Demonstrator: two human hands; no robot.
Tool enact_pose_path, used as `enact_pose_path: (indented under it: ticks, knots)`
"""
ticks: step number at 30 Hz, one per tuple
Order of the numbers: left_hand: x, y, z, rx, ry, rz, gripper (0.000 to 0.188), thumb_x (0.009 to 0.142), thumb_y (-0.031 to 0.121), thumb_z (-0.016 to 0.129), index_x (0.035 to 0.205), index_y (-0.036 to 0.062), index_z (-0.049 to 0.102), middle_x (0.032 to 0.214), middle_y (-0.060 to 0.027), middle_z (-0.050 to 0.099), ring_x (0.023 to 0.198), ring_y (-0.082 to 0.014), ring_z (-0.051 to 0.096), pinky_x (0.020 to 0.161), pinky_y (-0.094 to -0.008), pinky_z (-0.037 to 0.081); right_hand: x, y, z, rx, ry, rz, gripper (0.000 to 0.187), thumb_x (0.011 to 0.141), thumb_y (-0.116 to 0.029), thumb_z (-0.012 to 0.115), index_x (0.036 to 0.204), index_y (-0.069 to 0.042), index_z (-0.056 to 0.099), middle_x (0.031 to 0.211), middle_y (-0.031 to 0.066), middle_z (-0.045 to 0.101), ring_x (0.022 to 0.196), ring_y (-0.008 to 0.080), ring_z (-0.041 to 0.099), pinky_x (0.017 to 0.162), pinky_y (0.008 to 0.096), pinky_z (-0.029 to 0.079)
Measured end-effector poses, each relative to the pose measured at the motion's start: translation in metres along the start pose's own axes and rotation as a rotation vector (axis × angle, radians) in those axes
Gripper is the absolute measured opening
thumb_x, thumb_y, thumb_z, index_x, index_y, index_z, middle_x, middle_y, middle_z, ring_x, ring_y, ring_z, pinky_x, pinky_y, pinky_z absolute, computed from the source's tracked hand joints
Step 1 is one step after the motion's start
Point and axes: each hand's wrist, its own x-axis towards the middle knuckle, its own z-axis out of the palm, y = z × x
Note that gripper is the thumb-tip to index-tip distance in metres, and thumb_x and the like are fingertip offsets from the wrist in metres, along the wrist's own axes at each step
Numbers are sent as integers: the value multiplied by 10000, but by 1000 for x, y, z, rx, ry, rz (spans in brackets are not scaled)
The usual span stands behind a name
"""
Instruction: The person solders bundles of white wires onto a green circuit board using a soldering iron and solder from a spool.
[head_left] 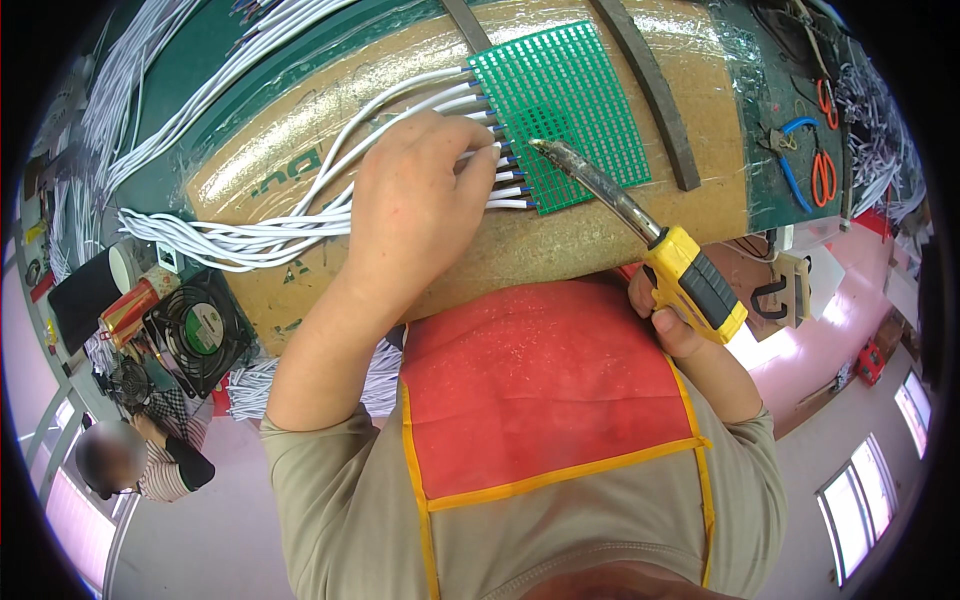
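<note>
A green perforated circuit board (600,120) lies on the cardboard-covered bench. Several white cables (325,212) run in from the left, their stripped blue-wired ends along the board's left edge. At that edge my left hand (425,190) is closed, thumb and forefinger pinching a white cable; its end is partly hidden by the fingers. Wrapped round the handle of a yellow and black soldering gun (700,285), my right hand (665,318) is at the bench's near edge. The gun's dark metal barrel slants up to the left, its tip over the board near the cable ends.
Two dark metal bars (655,95) lie on the cardboard (715,150), one beside the board. Blue-handled cutters (795,165) and red-handled scissors (823,178) lie at the right. A black fan (200,330) stands at the left, and another person (150,460) is beyond it.
</note>
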Motion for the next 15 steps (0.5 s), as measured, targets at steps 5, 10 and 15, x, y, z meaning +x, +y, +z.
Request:
enact_pose_path:
  ticks: [5, 10, 15]
  knots:
    - [0, 0, -1, 8, 4, 10, 119, 842, 138, 687, 881, 26, 676, 865, -132, 653, 813, -319, 634, 726, -389, 502, 1, -2, 2, 118, 1, 26, 330, 843, -160, 699, 1065, 29, 544, 786, 55, 531, 660, 151, 521, 596, 278, 435]
    - [-3, 3, -6, 185, 145, 219, 83, 818, 123, 694, 854, 49, 684, 818, -119, 639, 804, -318, 622, 727, -406, 491, -7, 5, -7, -34, -53, 23, 319, 828, -190, 703, 1010, 24, 553, 790, 67, 544, 650, 165, 520, 597, 290, 433]
    - [-9, 5, -8, 198, -48, 149, 77, 823, 130, 688, 858, 62, 703, 787, -111, 625, 788, -318, 616, 714, -422, 487, -9, 6, -8, -51, -54, 36, 317, 828, -214, 698, 990, 16, 554, 771, 61, 544, 635, 171, 510, 590, 295, 416]
